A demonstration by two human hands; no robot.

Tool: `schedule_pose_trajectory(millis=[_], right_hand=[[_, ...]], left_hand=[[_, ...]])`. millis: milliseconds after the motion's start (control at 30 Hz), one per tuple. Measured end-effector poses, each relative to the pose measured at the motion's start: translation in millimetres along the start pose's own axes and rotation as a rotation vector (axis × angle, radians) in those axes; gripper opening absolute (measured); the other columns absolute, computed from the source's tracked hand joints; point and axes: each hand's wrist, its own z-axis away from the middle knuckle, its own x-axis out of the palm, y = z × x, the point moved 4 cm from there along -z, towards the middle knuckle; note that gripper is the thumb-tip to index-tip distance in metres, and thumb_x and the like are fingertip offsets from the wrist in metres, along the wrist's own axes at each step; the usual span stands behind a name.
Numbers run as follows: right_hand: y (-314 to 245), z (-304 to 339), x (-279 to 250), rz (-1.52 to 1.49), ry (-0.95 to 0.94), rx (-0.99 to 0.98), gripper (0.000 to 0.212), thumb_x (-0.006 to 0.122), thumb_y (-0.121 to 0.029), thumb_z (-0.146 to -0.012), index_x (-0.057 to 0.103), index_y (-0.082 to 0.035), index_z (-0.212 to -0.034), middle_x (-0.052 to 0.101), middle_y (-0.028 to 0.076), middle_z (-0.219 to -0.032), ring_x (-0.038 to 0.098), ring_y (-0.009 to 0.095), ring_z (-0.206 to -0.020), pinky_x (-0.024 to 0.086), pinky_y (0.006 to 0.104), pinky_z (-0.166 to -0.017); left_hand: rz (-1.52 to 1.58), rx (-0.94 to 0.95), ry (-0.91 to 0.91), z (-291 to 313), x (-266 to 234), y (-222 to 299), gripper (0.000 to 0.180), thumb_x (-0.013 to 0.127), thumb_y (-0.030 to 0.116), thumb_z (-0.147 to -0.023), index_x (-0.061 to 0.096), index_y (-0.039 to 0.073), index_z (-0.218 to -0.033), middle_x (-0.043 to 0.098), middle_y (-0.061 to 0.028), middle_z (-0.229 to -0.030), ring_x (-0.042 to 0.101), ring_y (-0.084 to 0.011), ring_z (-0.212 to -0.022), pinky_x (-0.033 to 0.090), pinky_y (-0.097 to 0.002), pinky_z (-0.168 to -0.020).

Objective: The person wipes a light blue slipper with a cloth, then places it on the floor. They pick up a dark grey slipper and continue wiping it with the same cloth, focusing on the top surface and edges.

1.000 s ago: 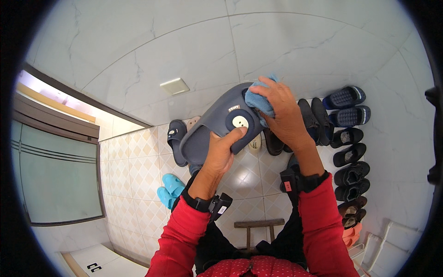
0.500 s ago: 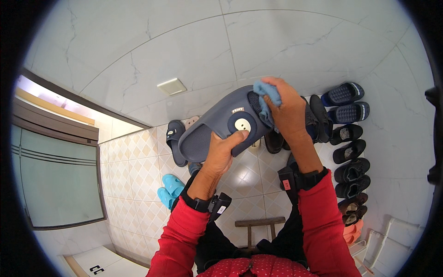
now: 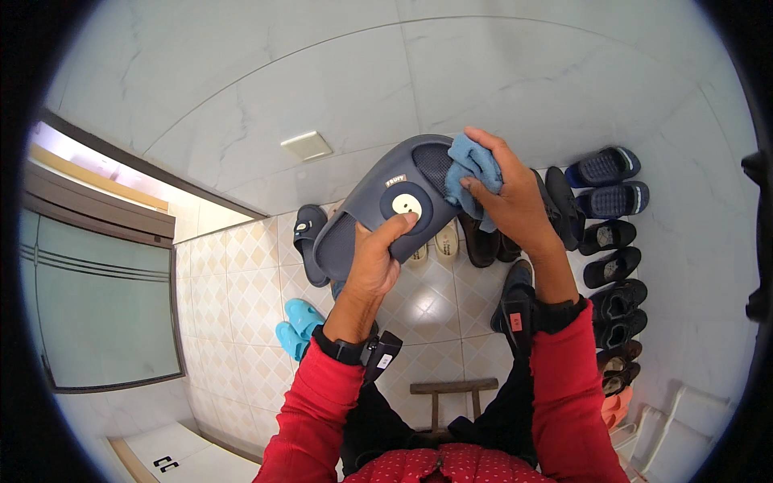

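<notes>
In front of the tiled wall I hold up a dark blue-grey slide slipper with a round pale badge on its strap. My left hand grips it from below, thumb pressed on the strap beside the badge and the other fingers hidden underneath. My right hand is closed on a crumpled blue cloth. The cloth lies against the slipper's right end, next to the dark textured footbed that shows in the opening.
A similar dark slipper stands on the floor at left, with turquoise clogs nearer me. Brown shoes and pale shoes are by the wall. Several pairs, including black shoes, line the right wall. A wooden stool bar lies between my legs.
The cloth has drawn back rightward from the slipper's opening to its edge, showing more footbed. The slipper has shifted slightly left and tilted, and my right hand has moved right.
</notes>
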Motion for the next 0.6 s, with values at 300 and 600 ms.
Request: schedule_pose_trajectory(millis=[300,600], right_hand=[[8.5,0.4,0.6,0.226,0.186,0.032,0.034,0.067,-0.009,-0.086,0.055,-0.007,-0.118,0.066,0.019,-0.106,0.065,0.040,-0.091,0.053,0.0406,-0.078],[-3.3,-1.8,1.4,0.278,0.122,-0.240,0.038,0.070,-0.010,-0.082,0.056,-0.011,-0.117,0.063,0.014,-0.111,0.062,0.036,-0.099,0.051,0.0411,-0.083]], left_hand=[[0.004,-0.043,0.001,1.2,7.4,-4.5,0.044,0.066,-0.001,-0.078,0.055,0.001,-0.120,0.064,-0.0068,-0.107,0.065,-0.0160,-0.095,0.052,-0.0297,-0.086],[-0.077,-0.053,-0.073,1.9,9.4,-4.4,0.045,0.068,0.001,-0.078,0.056,0.001,-0.121,0.064,-0.0061,-0.108,0.064,-0.0149,-0.097,0.051,-0.0294,-0.087]])
